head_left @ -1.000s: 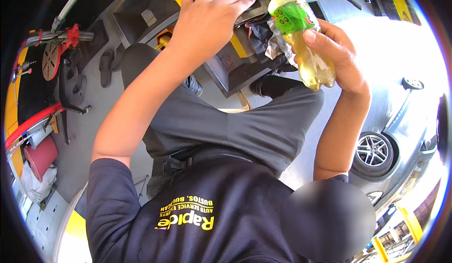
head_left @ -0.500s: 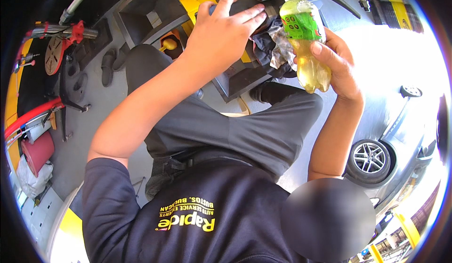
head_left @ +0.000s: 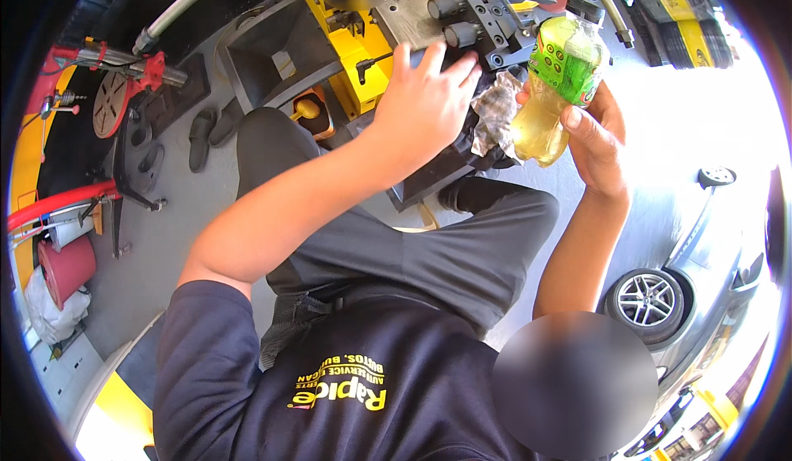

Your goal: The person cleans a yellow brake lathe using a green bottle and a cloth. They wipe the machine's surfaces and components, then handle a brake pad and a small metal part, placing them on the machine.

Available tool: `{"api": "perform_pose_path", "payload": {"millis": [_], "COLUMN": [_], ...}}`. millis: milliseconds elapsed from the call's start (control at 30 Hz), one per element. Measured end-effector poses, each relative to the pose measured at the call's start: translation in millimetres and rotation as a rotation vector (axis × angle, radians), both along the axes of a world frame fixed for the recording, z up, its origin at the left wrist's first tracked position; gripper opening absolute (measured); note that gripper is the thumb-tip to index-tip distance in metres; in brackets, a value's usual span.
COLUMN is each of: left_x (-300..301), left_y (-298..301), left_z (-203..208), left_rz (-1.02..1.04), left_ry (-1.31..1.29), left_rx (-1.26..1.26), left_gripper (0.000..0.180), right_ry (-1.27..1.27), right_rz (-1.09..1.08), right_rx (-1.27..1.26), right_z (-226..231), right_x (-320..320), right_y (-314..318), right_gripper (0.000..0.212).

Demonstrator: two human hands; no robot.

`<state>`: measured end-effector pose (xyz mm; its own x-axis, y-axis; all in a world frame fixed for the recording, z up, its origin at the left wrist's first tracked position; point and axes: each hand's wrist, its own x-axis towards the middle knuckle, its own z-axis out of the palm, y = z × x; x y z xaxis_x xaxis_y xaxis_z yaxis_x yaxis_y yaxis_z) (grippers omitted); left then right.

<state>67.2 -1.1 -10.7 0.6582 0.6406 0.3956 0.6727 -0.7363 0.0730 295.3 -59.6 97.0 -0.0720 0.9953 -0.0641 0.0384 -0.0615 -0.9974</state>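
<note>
My right hand [head_left: 597, 141] is wrapped round a clear plastic bottle [head_left: 544, 110] of yellowish liquid with a green label. The bottle stands at a slant, its neck leaning away and to the right; whether it is capped I cannot tell. My left hand [head_left: 422, 106] is empty, with fingers spread, just on the near side of a black metal block [head_left: 490, 25] and two dark round knobs [head_left: 445, 7]. Its fingertips lie close to the knobs; contact is unclear. A crumpled stained rag [head_left: 497, 114] lies between my hands.
Left of the knobs is a flat metal plate [head_left: 406, 20] on a yellow machine [head_left: 363, 65]. A dark open tray [head_left: 268, 48] sits beyond my left knee. A yellow scoop-like thing [head_left: 307, 109] rests in a container. At the right is a car wheel [head_left: 650, 302].
My left hand has shifted right and toward me, uncovering the knobs and black block. The bottle's neck has swung from leaning left to leaning right, still in my right hand.
</note>
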Motion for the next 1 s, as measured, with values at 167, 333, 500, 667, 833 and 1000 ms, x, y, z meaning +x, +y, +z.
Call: {"api": "perform_pose_path", "payload": {"millis": [167,333,500,667,833,1000], "left_x": [-7.2,-10.8,5.4,-25.6,-11.0,-38.6], "left_y": [-3.1,-12.8,2.4,-5.7,-4.7,1.4], "left_z": [-2.9,-4.8,0.4,5.9,12.9,12.4], "left_rz": [0.009,0.025,0.123,0.008,0.027,-0.041], "left_ry": [-0.008,-0.051,0.066,-0.023,-0.008,-0.032], "left_rx": [-0.043,-0.088,-0.087,-0.119,-0.134,-0.165], "left_gripper": [0.046,0.047,0.050,0.052,0.053,0.056], "right_ry": [0.010,0.058,-0.009,-0.106,-0.340,-0.554], "right_rz": [0.001,-0.024,-0.054,-0.119,-0.434,-0.659], "right_rx": [0.018,0.059,0.260,0.581,0.686,0.417], "right_z": [3.8,7.9,49.9,87.4,55.6,26.6], "right_x": [-2.2,-5.6,-11.8,-15.1,29.8,8.2], "right_y": [-0.6,10.5,65.3,192.6,358.5,403.9], "right_gripper": [0.082,0.082,0.082,0.077,0.097,0.109]}}
